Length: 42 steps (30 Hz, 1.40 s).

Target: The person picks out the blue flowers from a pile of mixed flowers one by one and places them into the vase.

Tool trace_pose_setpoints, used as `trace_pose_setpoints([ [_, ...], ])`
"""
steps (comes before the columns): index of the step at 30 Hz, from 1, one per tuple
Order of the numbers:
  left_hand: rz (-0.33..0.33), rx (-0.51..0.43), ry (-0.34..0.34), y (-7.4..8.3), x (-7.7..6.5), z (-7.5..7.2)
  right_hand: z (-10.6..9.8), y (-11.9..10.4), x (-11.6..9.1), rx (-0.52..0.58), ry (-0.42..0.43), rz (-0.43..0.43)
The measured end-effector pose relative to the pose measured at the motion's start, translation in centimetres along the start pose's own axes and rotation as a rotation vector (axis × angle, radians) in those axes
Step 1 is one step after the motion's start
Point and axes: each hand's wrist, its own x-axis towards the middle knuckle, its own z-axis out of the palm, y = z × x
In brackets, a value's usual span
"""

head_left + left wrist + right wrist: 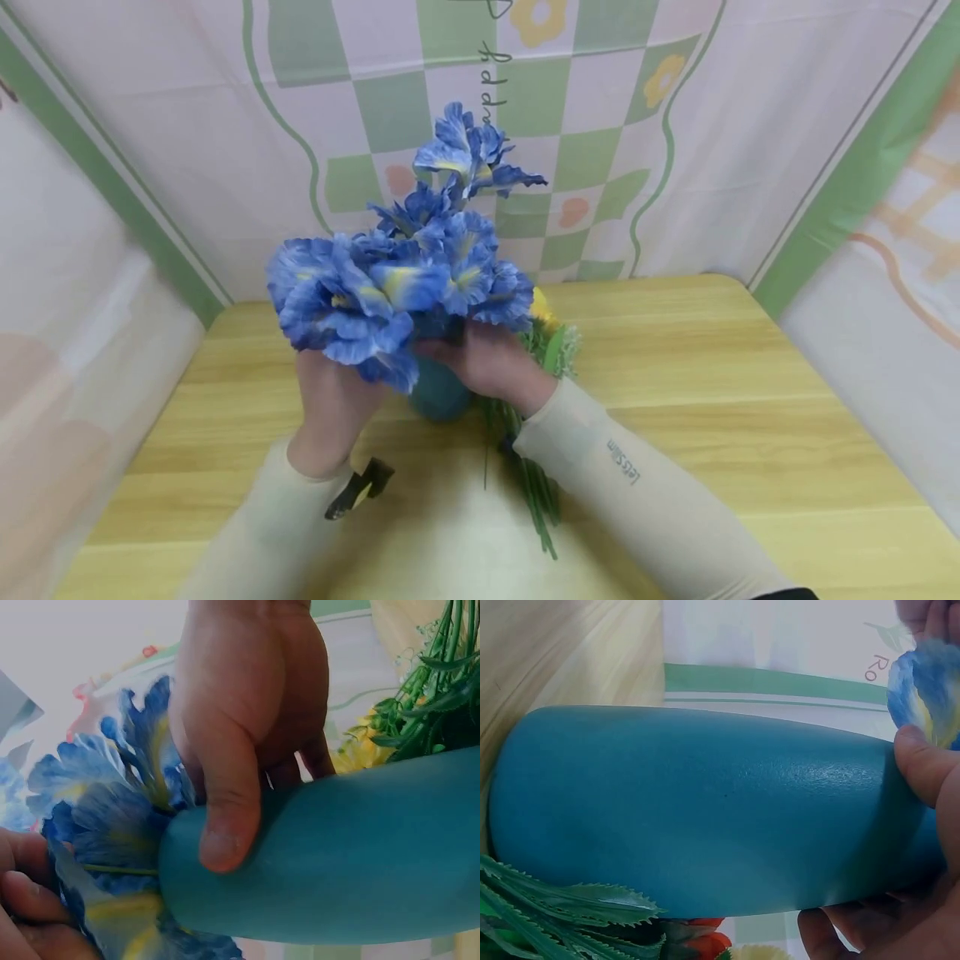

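Note:
A teal vase (438, 392) stands on the table under a bunch of blue artificial iris flowers (397, 283). My right hand (495, 362) grips the vase near its rim; in the right wrist view the thumb lies on the near side and the fingers (821, 937) wrap around. My left hand (333, 408) is beneath the left blooms. At the edge of the left wrist view, the left fingers (34, 900) curl against blue petals (112, 832) beside the vase mouth. A green stem runs toward the mouth. Petals hide much of both hands from above.
Right of the vase lies a bundle of green stems (536, 492) with a yellow flower (542, 307) and small white sprigs. Red blooms (709, 945) show behind the vase. The wooden table (712, 375) meets patterned cloth (390, 108) at the back and sides.

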Motion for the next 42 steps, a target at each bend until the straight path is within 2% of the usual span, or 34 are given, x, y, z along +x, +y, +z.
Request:
trace_pose_setpoints([
  [2, -0.184, -0.159, 0.002, 0.1, 0.4, -0.2, -0.1, -0.3, 0.0, -0.006, -0.013, 0.042],
  [5, -0.348, -0.233, 0.071, 0.7, 0.8, -0.1, -0.2, -0.6, -0.2, -0.1, -0.04, 0.077],
  [6, -0.382, -0.259, 0.096, 1.0, 0.9, 0.0, -0.2, -0.5, -0.3, -0.139, -0.05, 0.056],
  [8, -0.39, -0.273, 0.139, 1.4, 1.0, 0.2, -0.2, -0.4, -0.3, -0.197, -0.069, 0.02],
  [10, -0.373, -0.269, 0.145, 1.6, 1.3, 0.3, -0.2, -0.2, -0.3, -0.255, -0.083, -0.03],
  [12, -0.35, -0.245, 0.127, 1.7, 1.4, 0.5, -0.2, -0.1, -0.2, -0.269, -0.077, -0.105],
  [13, -0.346, -0.215, 0.115, 1.6, 1.5, 0.6, -0.2, -0.1, -0.2, -0.266, -0.077, -0.114],
  [17, -0.378, -0.125, 0.037, 1.2, 1.2, 0.6, -0.1, 0.2, -0.2, -0.244, -0.024, -0.19],
  [22, -0.379, -0.089, -0.02, 0.4, 0.9, 0.6, 0.2, 0.6, -0.3, -0.252, 0.055, -0.287],
  [24, -0.379, -0.078, -0.027, 0.0, 0.8, 0.7, 0.2, 0.6, -0.3, -0.242, 0.06, -0.274],
  [29, -0.395, -0.06, -0.06, -1.0, 0.1, 0.8, 0.0, 0.2, -0.3, -0.189, 0.009, -0.13],
  [34, -0.419, -0.079, -0.134, -1.7, -0.5, 0.7, 0.0, 0.1, -0.2, -0.165, 0.005, -0.101],
  [36, -0.45, -0.091, -0.153, -1.7, -0.5, 0.7, 0.0, 0.0, -0.2, -0.158, 0.007, -0.078],
  [39, -0.535, -0.088, -0.178, -1.6, -0.5, 0.7, -0.2, -0.2, -0.1, -0.166, -0.014, -0.01],
  [42, -0.575, -0.126, -0.181, -1.7, -1.1, 0.9, -0.3, -0.4, -0.2, -0.185, -0.043, 0.048],
])
